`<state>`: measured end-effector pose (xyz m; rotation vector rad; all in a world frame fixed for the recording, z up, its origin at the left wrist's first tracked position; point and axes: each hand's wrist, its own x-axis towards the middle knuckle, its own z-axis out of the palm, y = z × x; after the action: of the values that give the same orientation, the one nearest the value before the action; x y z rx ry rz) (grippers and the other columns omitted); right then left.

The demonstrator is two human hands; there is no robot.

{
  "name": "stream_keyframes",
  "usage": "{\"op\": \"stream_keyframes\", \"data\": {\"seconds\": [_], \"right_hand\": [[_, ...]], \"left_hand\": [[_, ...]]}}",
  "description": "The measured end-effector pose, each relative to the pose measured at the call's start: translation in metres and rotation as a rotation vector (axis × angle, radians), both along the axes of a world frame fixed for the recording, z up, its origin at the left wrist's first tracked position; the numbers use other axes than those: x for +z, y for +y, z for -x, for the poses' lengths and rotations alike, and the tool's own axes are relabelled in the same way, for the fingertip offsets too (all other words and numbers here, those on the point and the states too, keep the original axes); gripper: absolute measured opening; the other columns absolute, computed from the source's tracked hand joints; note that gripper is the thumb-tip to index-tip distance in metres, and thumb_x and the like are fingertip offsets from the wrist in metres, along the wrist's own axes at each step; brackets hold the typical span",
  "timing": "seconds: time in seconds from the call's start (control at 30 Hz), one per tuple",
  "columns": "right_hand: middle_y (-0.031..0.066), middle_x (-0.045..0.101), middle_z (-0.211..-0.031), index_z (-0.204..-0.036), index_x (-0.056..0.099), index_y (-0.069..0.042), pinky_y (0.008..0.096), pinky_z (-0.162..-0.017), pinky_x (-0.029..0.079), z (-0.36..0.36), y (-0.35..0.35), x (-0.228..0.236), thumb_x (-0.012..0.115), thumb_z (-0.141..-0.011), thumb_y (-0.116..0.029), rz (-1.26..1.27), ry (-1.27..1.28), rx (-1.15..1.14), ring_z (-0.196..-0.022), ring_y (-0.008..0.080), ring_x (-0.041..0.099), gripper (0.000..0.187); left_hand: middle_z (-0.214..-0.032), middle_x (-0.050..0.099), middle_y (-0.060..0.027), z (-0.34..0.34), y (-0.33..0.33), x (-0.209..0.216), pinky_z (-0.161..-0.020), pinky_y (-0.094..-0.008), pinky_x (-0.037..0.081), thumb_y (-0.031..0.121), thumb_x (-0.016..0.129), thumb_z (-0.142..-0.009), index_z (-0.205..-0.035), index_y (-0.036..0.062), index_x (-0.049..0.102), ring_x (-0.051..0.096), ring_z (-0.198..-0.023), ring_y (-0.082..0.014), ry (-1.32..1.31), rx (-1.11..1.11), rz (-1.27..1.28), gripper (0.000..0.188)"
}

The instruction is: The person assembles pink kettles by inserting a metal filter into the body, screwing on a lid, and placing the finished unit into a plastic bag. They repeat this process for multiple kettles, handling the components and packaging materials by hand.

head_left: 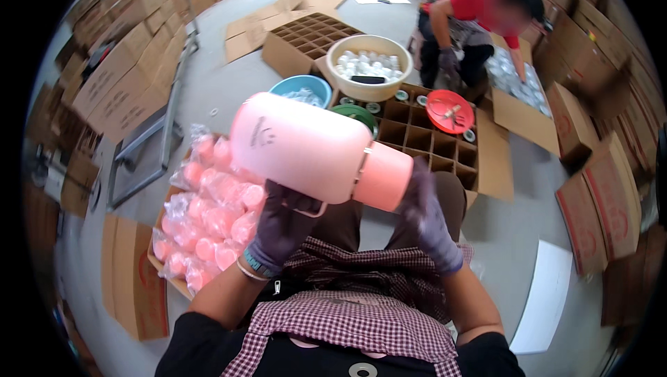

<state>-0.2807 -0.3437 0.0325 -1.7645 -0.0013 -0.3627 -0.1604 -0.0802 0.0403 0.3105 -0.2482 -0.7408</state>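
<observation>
A large, pale pink bottle (299, 148) with a printed face lies tilted on its side in front of me. Its darker pink cap (384, 176) points right, and a wire loop hangs under the neck. My gloved left hand (286, 221) is closed around the bottle's underside near the loop. Beside the cap's end is my gloved right hand (426, 214); motion smears its fingers, so their grip on the cap cannot be made out. Left of my legs, an open carton (158, 259) holds several pink-capped bottles (212, 214) in clear plastic bags.
Ahead stands a divided carton (417, 139) bearing a red basin (450, 111) with small tools, a cream tub (369, 90) of small white parts and a green bowl (358, 116). A blue basin (301, 89) is nearby. At back right a person (462, 19) reaches into a carton (521, 120).
</observation>
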Motion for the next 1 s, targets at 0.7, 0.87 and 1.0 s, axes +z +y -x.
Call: {"op": "stream_keyframes", "data": {"seconds": [0.7, 0.87, 1.0], "right_hand": [[0.0169, 0.053, -0.146, -0.149, 0.045, -0.004, 0.0421, -0.118, 0.034, -0.024, -0.037, 0.050, 0.035, -0.107, -0.052, 0.078, -0.040, -0.181, -0.137, 0.0291, 0.049, 0.065], [0.0181, 0.058, -0.136, -0.116, 0.066, -0.002, 0.0437, -0.113, 0.037, -0.059, 0.000, 0.013, 0.062, -0.091, -0.017, 0.840, -0.023, 0.117, -0.132, 0.0352, 0.051, 0.030], [0.0208, 0.057, -0.137, -0.114, 0.066, 0.002, 0.0450, -0.112, 0.039, -0.058, 0.006, 0.019, 0.061, -0.097, -0.030, 0.671, 0.197, -0.077, -0.131, 0.0362, 0.052, 0.036]], "left_hand": [[-0.094, 0.065, -0.0041, 0.008, -0.088, 0.089, -0.075, -0.0369, 0.054, 0.016, 0.066, -0.089, -0.109, 0.0103, 0.070, 0.064, -0.094, -0.0272, -2.394, 0.547, -0.364, 0.021], [-0.108, 0.061, -0.0050, -0.039, -0.016, 0.039, -0.074, -0.0348, 0.054, 0.018, 0.067, -0.088, -0.107, 0.0068, 0.068, 0.059, -0.106, -0.0262, -2.125, 0.583, -0.487, 0.022], [-0.111, 0.068, -0.0108, -0.210, 0.240, -0.107, -0.081, -0.0335, 0.055, 0.018, 0.064, -0.089, -0.113, 0.0068, 0.071, 0.065, -0.103, -0.0259, -1.327, 1.274, -1.338, 0.027]]}}
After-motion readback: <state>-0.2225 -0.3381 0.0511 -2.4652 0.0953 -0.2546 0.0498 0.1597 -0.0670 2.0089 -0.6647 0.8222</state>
